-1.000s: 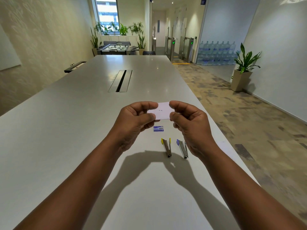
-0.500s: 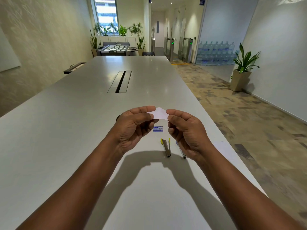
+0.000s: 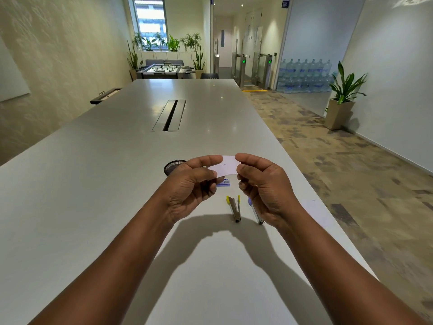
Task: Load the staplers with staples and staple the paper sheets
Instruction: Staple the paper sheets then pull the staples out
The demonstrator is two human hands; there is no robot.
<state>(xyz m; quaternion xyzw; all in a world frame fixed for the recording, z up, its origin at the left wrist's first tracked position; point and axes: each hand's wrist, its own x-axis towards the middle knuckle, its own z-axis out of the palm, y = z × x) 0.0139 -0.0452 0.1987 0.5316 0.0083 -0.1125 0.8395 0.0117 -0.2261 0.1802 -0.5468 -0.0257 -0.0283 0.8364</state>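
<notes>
Above the near end of the long grey table (image 3: 93,184), the person holds a small slip of white paper (image 3: 226,165) up in the air between both hands. Just behind the left hand (image 3: 191,184) a black mesh container (image 3: 172,165) stands on the tabletop, mostly hidden by the knuckles, and I cannot tell whether anything is in it. A small blue and white box of staples (image 3: 225,182) lies flat on the table directly below the paper, its lid closed as far as I can see. The left hand pinches the slip's left end between thumb and forefinger, the other fingers curled under. The right hand (image 3: 264,184) pinches the right end the same way. The paper is pale, short and wide, slightly bowed, with two tiny dark marks near its middle that look like staples, though they are too small to be sure. Nearer to the person two staplers lie on the table side by side, pointing away. The yellow-tipped stapler (image 3: 235,207) lies swung open in a narrow V, showing its metal channel. The blue-tipped stapler (image 3: 254,211) lies just to its right, partly covered by the right hand. Both forearms throw a broad shadow on the table.
</notes>
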